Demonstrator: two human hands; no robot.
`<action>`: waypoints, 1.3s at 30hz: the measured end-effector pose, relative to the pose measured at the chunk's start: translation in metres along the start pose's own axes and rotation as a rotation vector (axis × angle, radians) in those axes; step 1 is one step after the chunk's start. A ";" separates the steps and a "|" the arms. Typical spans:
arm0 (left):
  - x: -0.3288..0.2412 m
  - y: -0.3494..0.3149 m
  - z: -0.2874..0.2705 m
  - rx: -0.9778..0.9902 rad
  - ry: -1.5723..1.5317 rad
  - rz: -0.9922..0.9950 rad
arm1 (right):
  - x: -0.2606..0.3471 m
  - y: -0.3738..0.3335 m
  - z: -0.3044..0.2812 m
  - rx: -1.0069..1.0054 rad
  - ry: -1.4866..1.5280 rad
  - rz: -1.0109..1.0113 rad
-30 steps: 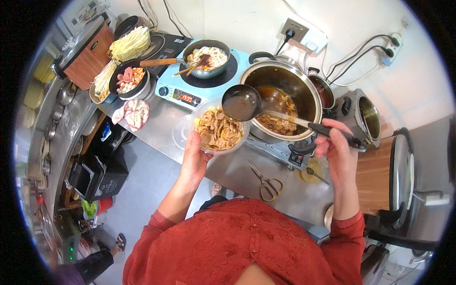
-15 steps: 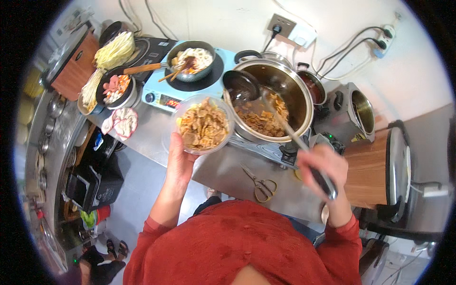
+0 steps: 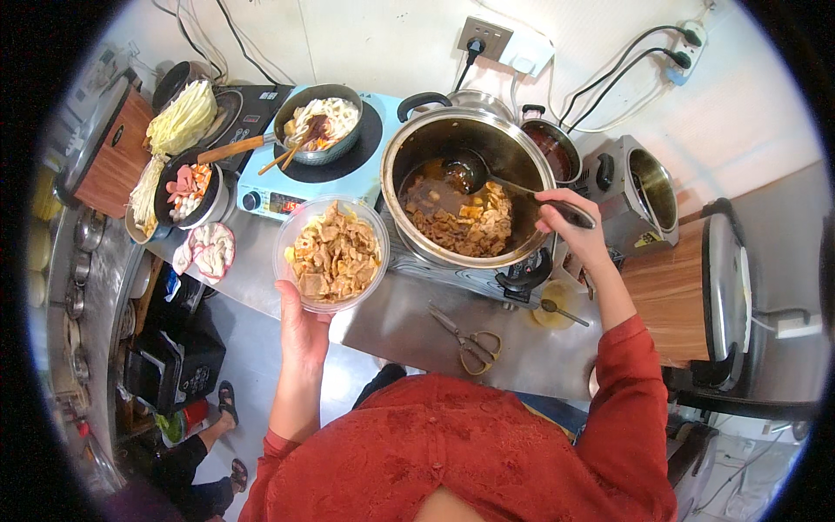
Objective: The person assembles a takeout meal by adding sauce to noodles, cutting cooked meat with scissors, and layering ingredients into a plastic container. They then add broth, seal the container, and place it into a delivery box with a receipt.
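Observation:
My left hand (image 3: pixel 303 326) is closed on the near rim of a clear round plastic tub (image 3: pixel 281 248), held up in front of the counter. Sliced cooked meat (image 3: pixel 337 252) heaps inside the tub. With my right hand (image 3: pixel 576 233) I grip the black handle of a metal ladle (image 3: pixel 511 186), whose scoop dips into dark broth in a large steel pot (image 3: pixel 532 157). More meat pieces (image 3: pixel 465 228) lie in the pot, on its near side. The tub is left of the pot, apart from it.
A saucepan (image 3: pixel 333 155) with chopsticks sits on a blue induction cooker (image 3: pixel 372 178). Scissors (image 3: pixel 474 345) and a small cup with a spoon (image 3: pixel 550 311) lie near the counter's front. Bowls of ingredients (image 3: pixel 209 209) stand left; wood-panelled appliance (image 3: pixel 665 291) right. A person's legs (image 3: pixel 213 435) show lower left.
The ladle has come down from above the pot's left rim into the broth. My right hand has moved farther away, over the pot's right rim. The whole view has shifted slightly.

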State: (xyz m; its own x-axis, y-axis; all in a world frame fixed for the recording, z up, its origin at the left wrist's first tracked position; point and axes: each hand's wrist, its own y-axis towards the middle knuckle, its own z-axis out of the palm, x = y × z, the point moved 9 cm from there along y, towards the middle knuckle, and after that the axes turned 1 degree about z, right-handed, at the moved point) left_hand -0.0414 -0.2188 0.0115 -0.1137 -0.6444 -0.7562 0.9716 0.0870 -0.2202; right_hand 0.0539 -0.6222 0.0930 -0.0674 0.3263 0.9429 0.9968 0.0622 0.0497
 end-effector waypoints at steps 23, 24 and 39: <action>0.014 -0.005 0.021 0.123 -0.019 -0.052 | 0.112 -0.088 0.018 -0.126 0.451 0.092; 0.013 -0.005 0.024 0.133 -0.025 -0.041 | 0.117 -0.093 0.029 -0.107 0.452 0.062; 0.012 0.002 0.020 0.117 -0.048 -0.054 | 0.175 -0.124 0.056 0.073 -0.497 -0.682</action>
State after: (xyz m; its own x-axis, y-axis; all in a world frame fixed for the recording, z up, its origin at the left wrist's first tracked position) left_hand -0.0366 -0.2415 0.0139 -0.1595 -0.6813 -0.7144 0.9821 -0.0363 -0.1846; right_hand -0.0842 -0.5199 0.2338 -0.6810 0.5711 0.4583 0.7269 0.4514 0.5176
